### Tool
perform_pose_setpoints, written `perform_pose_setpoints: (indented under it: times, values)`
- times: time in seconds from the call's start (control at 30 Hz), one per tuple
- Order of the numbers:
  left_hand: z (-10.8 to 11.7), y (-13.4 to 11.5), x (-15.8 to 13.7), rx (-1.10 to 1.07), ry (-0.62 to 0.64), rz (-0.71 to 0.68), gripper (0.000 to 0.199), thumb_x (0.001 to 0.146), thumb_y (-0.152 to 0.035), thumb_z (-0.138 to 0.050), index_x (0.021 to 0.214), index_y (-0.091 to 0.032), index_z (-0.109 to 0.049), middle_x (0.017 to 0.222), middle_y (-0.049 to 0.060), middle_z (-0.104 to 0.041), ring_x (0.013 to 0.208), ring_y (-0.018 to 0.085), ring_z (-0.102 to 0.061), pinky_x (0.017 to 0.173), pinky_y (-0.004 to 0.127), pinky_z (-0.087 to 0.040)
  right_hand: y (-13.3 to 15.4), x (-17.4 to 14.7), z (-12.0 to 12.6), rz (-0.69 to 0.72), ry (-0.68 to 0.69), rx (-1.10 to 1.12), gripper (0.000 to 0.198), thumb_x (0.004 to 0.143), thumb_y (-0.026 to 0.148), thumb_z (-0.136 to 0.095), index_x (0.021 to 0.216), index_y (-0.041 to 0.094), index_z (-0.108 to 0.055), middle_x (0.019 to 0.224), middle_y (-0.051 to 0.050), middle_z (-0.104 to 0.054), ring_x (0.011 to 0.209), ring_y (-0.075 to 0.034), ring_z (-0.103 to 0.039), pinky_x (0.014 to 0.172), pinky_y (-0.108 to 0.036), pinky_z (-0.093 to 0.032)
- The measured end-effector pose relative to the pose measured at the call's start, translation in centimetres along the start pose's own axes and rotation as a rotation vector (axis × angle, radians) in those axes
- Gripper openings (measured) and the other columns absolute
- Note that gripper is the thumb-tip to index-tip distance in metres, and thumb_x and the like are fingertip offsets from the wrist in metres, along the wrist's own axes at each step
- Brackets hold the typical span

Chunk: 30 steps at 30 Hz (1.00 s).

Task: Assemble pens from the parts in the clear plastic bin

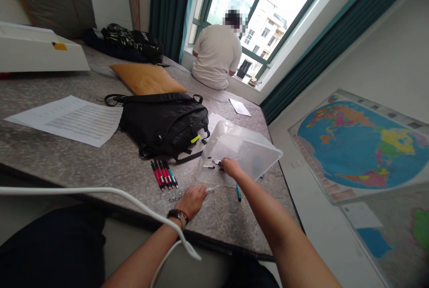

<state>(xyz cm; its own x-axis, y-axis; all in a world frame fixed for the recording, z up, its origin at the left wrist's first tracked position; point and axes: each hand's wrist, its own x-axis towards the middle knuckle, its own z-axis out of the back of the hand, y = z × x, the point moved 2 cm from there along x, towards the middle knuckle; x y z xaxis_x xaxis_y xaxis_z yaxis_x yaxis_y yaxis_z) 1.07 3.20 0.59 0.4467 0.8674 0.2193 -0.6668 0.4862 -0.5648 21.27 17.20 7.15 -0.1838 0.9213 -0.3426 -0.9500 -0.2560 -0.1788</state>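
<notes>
While the clear plastic storage box [244,149] lies tipped on its side on the grey patterned mattress [83,158], its open mouth toward the person, the right hand [230,168] reaches into that mouth, fingers bunched together at a few dark pens [212,162] lying on the box's lower wall; can't tell whether they're actually pinched on one. The left hand [192,201] rests on the mattress just in front of the box, fingers curled loosely at a pale, near-clear pen [212,188], touching or nearly so; grip not clear. A dark watch w/ red band [179,216] sits on that wrist. Just right of the hands, a teal pen [238,192] lies by the box's front edge. Left of the box, a neat row of red & teal pens [164,175] lies side by side, just below a black backpack [164,122] w/ a yellow-green tag. Further left, printed white paper sheets [70,120]; behind the bag, an orange cushion [145,78]. A white cable [100,192] crosses the foreground over the left forearm. Far end of the mattress: another person in a white shirt [216,55] sits facing the window [268,15]. A colourful world map poster [362,145] lies on the floor at right.
</notes>
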Motion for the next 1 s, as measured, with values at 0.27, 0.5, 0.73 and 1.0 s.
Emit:
perform_pose_setpoints:
  times: [0.27,0.5,0.73,1.0]
  values:
    - [0.3,-0.1,0.0,0.0,0.002,-0.004,0.036,0.104,-0.037,-0.025,0.098,-0.02,-0.057,0.095,0.008,-0.066,0.089,0.021,-0.061,0.083,0.034,-0.045,0.8,0.0,-0.2,0.023,0.028,-0.026,0.029,0.09,0.01,-0.05,0.107,0.014,-0.072,0.117,-0.018,-0.07,0.105,-0.026,-0.068,0.085,-0.03,-0.049]
    - [0.2,-0.1,-0.1,-0.004,-0.026,-0.019,0.035,0.104,-0.036,-0.027,0.097,-0.02,-0.057,0.094,0.007,-0.066,0.088,0.021,-0.062,0.082,0.034,-0.046,0.7,-0.4,0.3,0.047,0.055,-0.03,0.031,0.089,0.008,-0.049,0.11,0.014,-0.071,0.12,-0.018,-0.069,0.107,-0.025,-0.068,0.087,-0.031,-0.05]
    - [-0.1,0.0,-0.1,0.047,-0.055,-0.024,0.032,0.104,-0.034,-0.028,0.095,-0.021,-0.057,0.091,0.006,-0.067,0.084,0.021,-0.062,0.079,0.034,-0.047,0.9,0.6,0.5,0.029,0.033,0.073,0.022,0.083,0.009,-0.059,0.098,0.012,-0.074,0.114,-0.02,-0.07,0.101,-0.027,-0.069,0.085,-0.032,-0.05]
    - [0.1,-0.2,-0.1,0.052,-0.065,-0.025,0.031,0.104,-0.034,-0.029,0.093,-0.021,-0.055,0.09,0.006,-0.066,0.083,0.021,-0.061,0.077,0.034,-0.046,1.2,-3.6,-1.7,-0.185,-0.286,0.385,0.026,0.091,0.023,-0.043,0.103,0.013,-0.064,0.108,-0.015,-0.068,0.097,-0.022,-0.067,0.083,-0.031,-0.05]
